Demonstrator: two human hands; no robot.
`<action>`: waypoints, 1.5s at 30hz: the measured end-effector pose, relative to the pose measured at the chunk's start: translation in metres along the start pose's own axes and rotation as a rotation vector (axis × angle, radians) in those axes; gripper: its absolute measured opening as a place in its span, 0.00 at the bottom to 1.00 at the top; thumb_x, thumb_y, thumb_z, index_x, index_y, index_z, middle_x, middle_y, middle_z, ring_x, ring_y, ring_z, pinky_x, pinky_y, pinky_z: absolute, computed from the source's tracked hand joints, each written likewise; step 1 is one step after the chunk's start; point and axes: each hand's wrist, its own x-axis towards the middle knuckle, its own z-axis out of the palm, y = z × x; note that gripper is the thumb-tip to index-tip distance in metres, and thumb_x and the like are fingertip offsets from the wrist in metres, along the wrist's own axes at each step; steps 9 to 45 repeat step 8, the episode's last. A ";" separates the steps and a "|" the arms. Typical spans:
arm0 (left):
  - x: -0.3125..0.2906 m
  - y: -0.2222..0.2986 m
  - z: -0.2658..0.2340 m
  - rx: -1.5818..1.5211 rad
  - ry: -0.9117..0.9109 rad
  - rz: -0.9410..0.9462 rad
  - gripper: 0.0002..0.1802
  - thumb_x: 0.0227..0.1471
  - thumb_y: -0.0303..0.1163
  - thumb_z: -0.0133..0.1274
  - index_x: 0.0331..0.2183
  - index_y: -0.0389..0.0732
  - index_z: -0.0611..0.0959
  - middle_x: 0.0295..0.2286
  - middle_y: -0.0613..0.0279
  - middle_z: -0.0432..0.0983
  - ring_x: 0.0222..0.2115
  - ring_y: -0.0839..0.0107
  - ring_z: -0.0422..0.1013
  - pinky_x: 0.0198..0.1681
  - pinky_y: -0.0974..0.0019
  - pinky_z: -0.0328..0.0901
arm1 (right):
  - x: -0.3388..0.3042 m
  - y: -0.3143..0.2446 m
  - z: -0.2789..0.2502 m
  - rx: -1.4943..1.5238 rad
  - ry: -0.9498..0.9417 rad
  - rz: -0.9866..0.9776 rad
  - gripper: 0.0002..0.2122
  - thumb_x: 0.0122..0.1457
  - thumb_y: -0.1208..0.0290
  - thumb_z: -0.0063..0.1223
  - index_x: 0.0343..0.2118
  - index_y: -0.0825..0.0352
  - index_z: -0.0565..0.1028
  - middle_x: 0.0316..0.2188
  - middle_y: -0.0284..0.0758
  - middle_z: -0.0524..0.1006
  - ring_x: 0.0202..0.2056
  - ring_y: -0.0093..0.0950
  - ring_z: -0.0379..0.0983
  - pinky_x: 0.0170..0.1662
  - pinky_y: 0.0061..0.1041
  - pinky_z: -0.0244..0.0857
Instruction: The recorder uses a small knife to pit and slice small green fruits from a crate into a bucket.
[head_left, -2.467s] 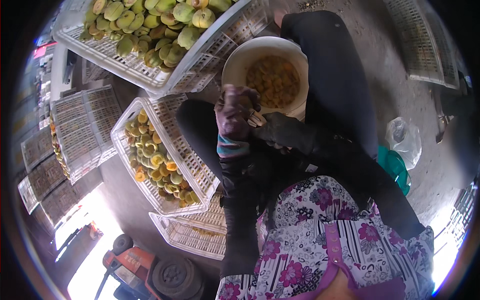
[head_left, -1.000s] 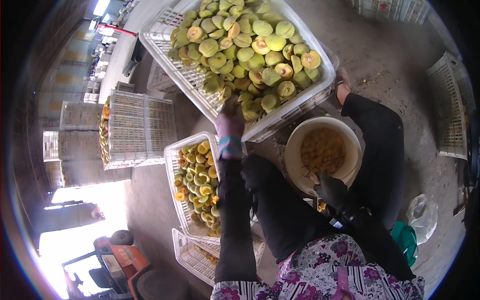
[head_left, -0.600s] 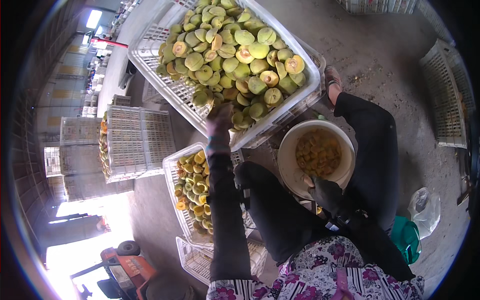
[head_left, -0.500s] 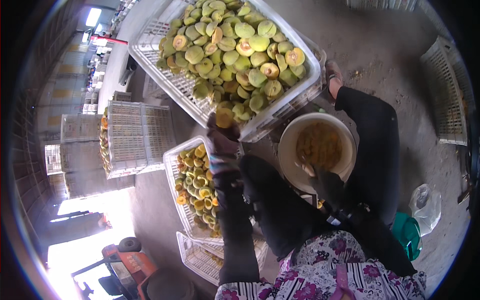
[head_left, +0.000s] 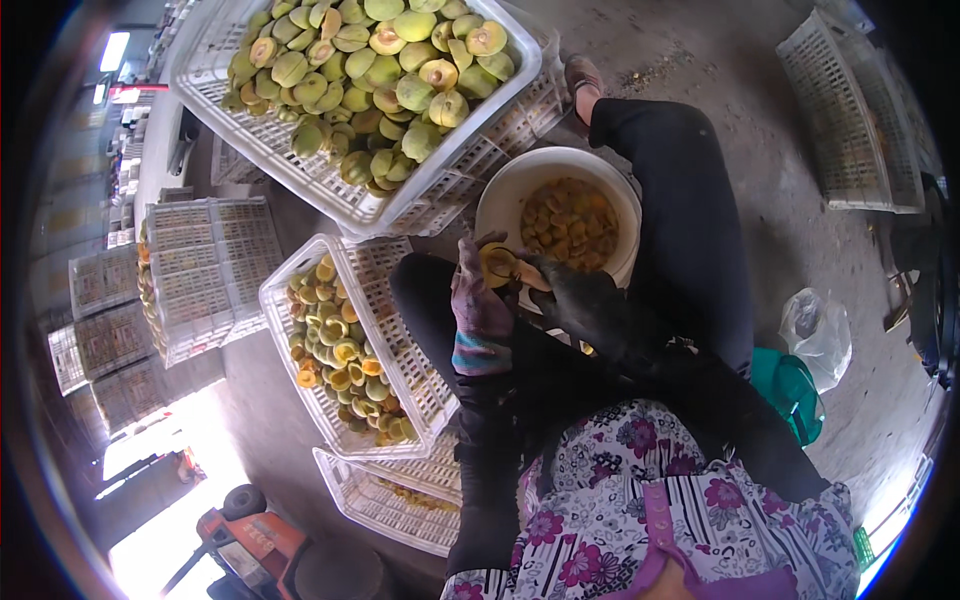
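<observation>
My left hand [head_left: 482, 305], in a pinkish knit glove with a striped cuff, holds a peach half [head_left: 497, 266] with its cut side up. Against it works my right hand [head_left: 585, 305] in a dark glove, a pale orange tip showing at its fingers. Its fingers are closed, but I cannot make out what they grip. Just beyond both hands stands a white bucket [head_left: 486, 205] with many brownish-orange peach pits [head_left: 570, 222] inside. A large white crate [head_left: 290, 165] at the far left holds green-yellow peach halves [head_left: 360, 80], several with pits showing.
Left of my knee, a tilted white crate [head_left: 425, 400] holds hollowed peach halves [head_left: 345, 350]; another crate [head_left: 380, 510] lies below it. Stacked crates [head_left: 215, 270] and an orange vehicle [head_left: 262, 545] stand farther left. At right are a crate [head_left: 850, 120], a clear plastic bag [head_left: 815, 335] and a green bag [head_left: 785, 390].
My left hand has come from the large crate's near corner back to the bucket, bringing the peach half. My right hand has left the bucket's inside and met it. The view has shifted right.
</observation>
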 end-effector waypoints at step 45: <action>0.004 -0.018 0.011 0.114 0.125 0.043 0.27 0.52 0.52 0.42 0.35 0.34 0.75 0.21 0.59 0.74 0.22 0.71 0.70 0.28 0.73 0.63 | -0.009 0.028 0.030 -0.282 0.058 -0.147 0.03 0.48 0.73 0.47 0.25 0.64 0.66 0.17 0.38 0.71 0.20 0.34 0.73 0.21 0.30 0.64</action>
